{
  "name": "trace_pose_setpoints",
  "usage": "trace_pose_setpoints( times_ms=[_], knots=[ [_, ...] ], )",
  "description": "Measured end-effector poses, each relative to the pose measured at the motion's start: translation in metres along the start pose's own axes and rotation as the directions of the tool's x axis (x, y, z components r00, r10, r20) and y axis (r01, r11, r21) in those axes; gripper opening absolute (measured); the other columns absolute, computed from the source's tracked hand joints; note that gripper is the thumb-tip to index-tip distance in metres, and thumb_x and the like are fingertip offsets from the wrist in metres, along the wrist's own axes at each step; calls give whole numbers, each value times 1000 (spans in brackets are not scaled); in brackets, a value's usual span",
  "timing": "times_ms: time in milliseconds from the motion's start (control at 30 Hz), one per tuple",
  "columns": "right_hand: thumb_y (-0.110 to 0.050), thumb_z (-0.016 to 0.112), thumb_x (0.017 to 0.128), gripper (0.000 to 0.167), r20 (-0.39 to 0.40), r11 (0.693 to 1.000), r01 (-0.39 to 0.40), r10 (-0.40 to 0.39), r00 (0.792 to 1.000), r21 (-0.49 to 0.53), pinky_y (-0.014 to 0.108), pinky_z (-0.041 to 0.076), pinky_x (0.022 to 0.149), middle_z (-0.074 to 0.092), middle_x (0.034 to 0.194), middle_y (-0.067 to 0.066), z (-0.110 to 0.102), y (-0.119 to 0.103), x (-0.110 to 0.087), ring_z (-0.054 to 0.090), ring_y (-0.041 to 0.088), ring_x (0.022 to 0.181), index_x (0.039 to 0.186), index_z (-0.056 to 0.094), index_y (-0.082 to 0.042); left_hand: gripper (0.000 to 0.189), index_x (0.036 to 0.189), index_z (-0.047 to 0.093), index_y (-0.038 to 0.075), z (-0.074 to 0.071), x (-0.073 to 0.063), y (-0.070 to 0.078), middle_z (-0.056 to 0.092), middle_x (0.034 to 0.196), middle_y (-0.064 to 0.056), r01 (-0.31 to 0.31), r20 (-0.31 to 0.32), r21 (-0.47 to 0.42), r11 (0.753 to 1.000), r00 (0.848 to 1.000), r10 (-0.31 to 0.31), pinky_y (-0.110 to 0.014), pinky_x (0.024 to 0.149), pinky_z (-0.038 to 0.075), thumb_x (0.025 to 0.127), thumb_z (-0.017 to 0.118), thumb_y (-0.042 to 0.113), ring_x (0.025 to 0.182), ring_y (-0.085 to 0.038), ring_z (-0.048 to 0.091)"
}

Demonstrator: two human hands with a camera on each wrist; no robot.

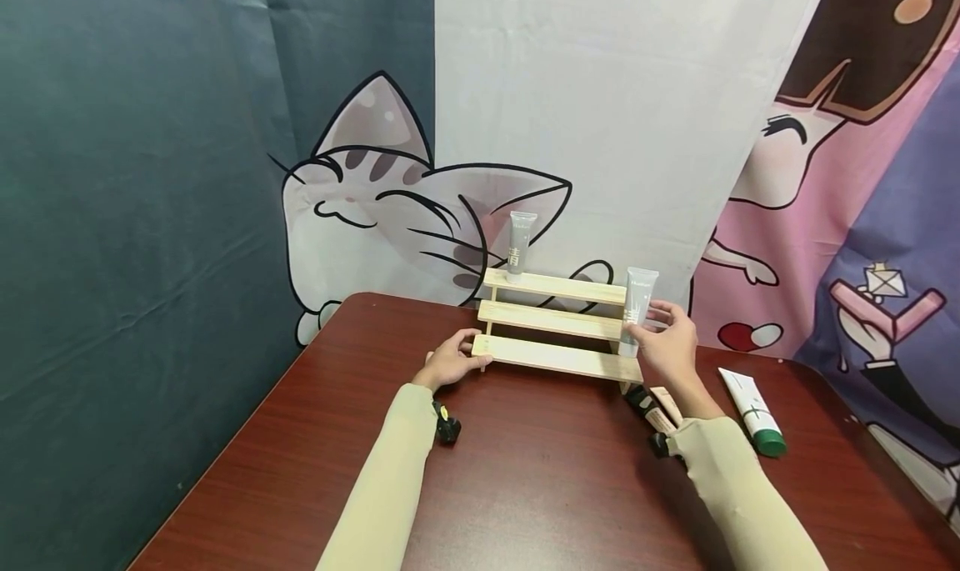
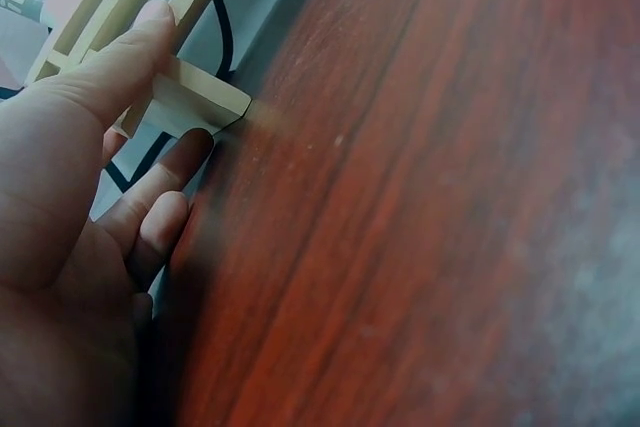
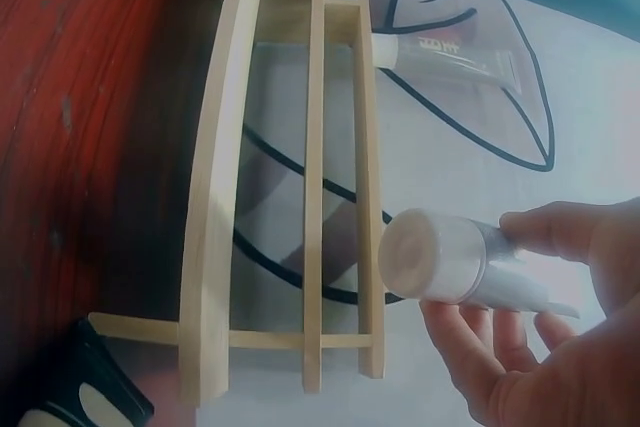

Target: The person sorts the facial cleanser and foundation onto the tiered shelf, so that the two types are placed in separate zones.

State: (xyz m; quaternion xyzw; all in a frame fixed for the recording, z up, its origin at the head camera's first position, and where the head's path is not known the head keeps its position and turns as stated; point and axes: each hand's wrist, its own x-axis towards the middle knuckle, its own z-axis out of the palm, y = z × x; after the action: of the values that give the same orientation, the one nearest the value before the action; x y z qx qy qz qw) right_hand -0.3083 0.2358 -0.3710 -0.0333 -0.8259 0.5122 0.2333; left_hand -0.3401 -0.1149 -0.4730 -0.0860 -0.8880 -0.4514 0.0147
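Note:
A three-step wooden display rack (image 1: 558, 357) stands toward the back of the table. My left hand (image 1: 450, 358) grips the left end of its lowest shelf, the thumb on the shelf and the other fingers below and beside it. With its cap down, a grey squeeze tube (image 1: 642, 289) is pinched between thumb and fingers of my right hand (image 1: 670, 346). In the right wrist view its white cap (image 3: 425, 255) faces the camera, close to the top shelf's edge. Another grey tube (image 1: 519, 246) stands upright on the left of the top shelf.
Right of the rack, a white tube with a green cap (image 1: 752, 408) lies on the table (image 1: 525, 471). A black tube (image 1: 649, 409) and a beige tube (image 1: 667, 403) lie beside my right wrist, partly covered by it. Cartoon-printed cloth (image 1: 615, 96) hangs behind.

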Motion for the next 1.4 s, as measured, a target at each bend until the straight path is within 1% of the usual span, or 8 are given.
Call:
trace_pose_setpoints(
  times_ms=[200,267,533,767,867,1033,1233,1400],
  knots=[
    [-6,78,82,55,0,1000,4,-4,1000,6,11,46,69,62,121,19,7,-3,0,64,28,101,132,54,0,65,142,52,21,-1,-1,0,70,114,-2,3,-11,11,1000,1000,-3,-53,94,26,86,76,45,99,-18,65],
    [-6,78,83,56,1,1000,4,-4,1000,10,11,46,69,62,121,19,9,-4,0,64,30,103,132,54,-1,65,142,51,21,-1,-1,0,70,115,-2,3,-13,8,1000,1000,-3,-53,94,26,87,75,45,99,-18,66],
    [-7,78,83,57,-9,999,0,0,1000,37,12,48,72,61,121,17,17,-5,0,64,27,103,134,53,-3,66,143,50,21,-2,-1,-1,69,117,-3,1,-8,18,1000,1000,0,-51,95,27,87,74,46,101,-19,65],
    [-4,78,82,57,-10,997,13,-13,1000,82,12,47,71,60,120,18,25,-6,2,63,26,100,133,53,-1,67,144,50,20,-3,-3,2,70,115,-1,-2,-3,5,1000,1000,2,-51,94,27,87,75,45,101,-18,65],
    [-3,77,82,58,-4,995,6,-5,1000,103,13,48,72,60,121,18,27,-8,2,63,25,100,134,53,-2,67,144,49,19,-2,-2,2,70,114,0,0,-2,8,1000,1000,0,-51,95,26,87,75,45,101,-19,65],
    [-4,78,81,59,-5,994,-2,2,1000,106,17,49,77,60,120,15,32,-9,3,63,23,100,135,54,-4,66,144,49,19,1,-2,-2,69,116,-1,0,3,31,1000,1000,0,-50,93,26,88,74,44,102,-19,65],
    [-2,78,80,56,-23,991,38,-36,999,126,17,48,76,61,118,17,42,-11,6,64,27,102,132,55,-1,66,143,50,20,1,-1,0,69,117,-2,-9,-5,24,1000,1000,9,-50,93,27,87,74,46,102,-19,65],
    [-3,78,82,56,-9,990,51,-50,999,132,20,49,78,60,121,18,49,-12,8,64,30,105,132,54,-1,65,142,50,21,2,-3,0,69,115,-1,0,-3,23,1000,1000,0,-51,94,27,87,74,45,103,-19,65]
  ],
)
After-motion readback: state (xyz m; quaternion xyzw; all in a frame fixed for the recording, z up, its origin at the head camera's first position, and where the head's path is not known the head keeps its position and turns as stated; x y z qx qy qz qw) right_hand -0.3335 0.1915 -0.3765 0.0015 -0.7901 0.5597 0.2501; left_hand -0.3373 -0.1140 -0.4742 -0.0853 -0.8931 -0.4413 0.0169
